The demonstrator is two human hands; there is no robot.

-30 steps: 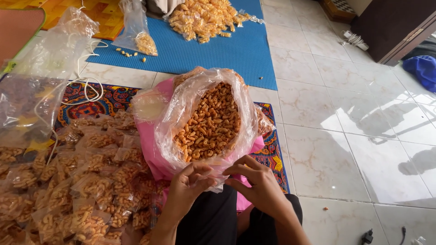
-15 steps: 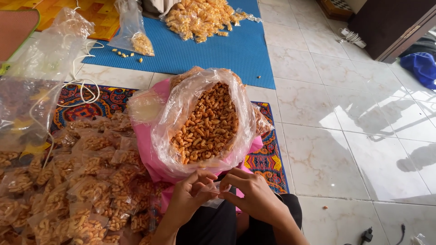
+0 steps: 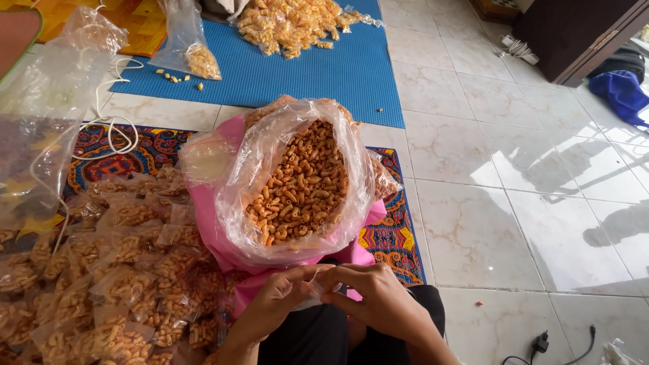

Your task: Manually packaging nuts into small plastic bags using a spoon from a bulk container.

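Low at six o'clock, the left hand point(image 3: 270, 304) and the right hand point(image 3: 378, 297) meet fingertip to fingertip, both pinching a small clear plastic bag point(image 3: 316, 292) between them; most of that bag is hidden by the fingers, so whether it holds anything cannot be told. Just above, toward twelve o'clock, stands a big clear sack point(image 3: 297, 182) of orange-brown curled snacks, mouth open, set inside a pink bag point(image 3: 209, 230). At eight o'clock lies a heap of small filled packets point(image 3: 101, 270), cut off by the left and bottom edges. At ten o'clock a large crumpled clear bag point(image 3: 40, 115) hangs close to the lens, blurred, with a white cord point(image 3: 108, 128) looping behind it. Near twelve o'clock a further pile of packets point(image 3: 291, 23) and a half-filled clear bag point(image 3: 189, 47) rest on a blue mat point(image 3: 304, 81). Under the sack is a patterned multicoloured rug point(image 3: 392, 236); at three o'clock pale marbled floor tiles point(image 3: 527, 203) show shadows, and at two o'clock sits a dark wooden cabinet point(image 3: 574, 34), partly cropped.
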